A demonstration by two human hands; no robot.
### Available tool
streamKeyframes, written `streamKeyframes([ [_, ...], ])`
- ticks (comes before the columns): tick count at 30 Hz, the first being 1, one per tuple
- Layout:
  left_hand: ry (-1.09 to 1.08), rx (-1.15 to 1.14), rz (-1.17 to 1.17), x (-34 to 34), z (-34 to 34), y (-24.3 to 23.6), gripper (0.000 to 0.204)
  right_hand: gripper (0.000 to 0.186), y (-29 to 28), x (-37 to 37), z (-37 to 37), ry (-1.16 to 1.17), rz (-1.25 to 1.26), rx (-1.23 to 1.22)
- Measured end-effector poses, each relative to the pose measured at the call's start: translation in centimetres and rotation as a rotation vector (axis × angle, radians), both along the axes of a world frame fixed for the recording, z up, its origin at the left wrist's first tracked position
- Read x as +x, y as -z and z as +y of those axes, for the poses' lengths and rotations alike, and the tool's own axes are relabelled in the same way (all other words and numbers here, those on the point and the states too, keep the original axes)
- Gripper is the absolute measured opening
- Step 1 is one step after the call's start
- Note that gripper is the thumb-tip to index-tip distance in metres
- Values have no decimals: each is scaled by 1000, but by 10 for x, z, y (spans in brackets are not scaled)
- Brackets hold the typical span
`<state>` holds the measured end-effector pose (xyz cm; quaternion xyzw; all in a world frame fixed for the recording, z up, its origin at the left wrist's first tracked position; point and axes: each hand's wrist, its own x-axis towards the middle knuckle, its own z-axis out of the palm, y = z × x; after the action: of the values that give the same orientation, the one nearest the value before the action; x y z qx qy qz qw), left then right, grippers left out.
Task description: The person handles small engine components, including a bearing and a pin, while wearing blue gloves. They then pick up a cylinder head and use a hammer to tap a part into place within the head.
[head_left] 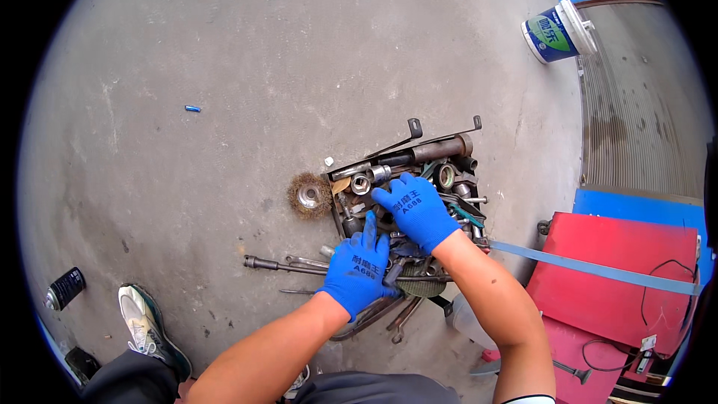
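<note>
In blue work gloves, both my hands are over a dark metal box [336, 213] heaped with greasy tools and parts. My left hand [357, 268] lies at the near side of the heap, its visible fingers stretched forward and apart. Deeper in the pile, my right hand [416, 211] has curled fingers; what is under them is hidden. Beyond it are a chrome socket [360, 184], a ring-shaped part [444, 176] and a rusty pipe [441, 149]. A long extension bar [280, 265] passes under my left hand, sticking out to the left.
A round wire brush [310, 195] sits left of the box. Wrenches [404, 319] stick out at the near side. A red panel [609, 262] and a blue strap [591, 265] are at right, a paint bucket [559, 32] far right. A spray can [66, 289] lies near my shoe [149, 329].
</note>
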<state>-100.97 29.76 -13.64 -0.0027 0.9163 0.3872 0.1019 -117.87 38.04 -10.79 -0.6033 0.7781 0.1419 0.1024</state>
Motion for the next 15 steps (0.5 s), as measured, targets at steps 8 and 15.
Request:
streamKeyframes([
  [8, -139, 335, 93, 29, -27, 4, 84, 24, -109, 60, 50, 1349, -943, -1213],
  [15, -205, 1446, -320, 15, -95, -134, 61, 28, -112, 122, 53, 1259, -1742, -1495],
])
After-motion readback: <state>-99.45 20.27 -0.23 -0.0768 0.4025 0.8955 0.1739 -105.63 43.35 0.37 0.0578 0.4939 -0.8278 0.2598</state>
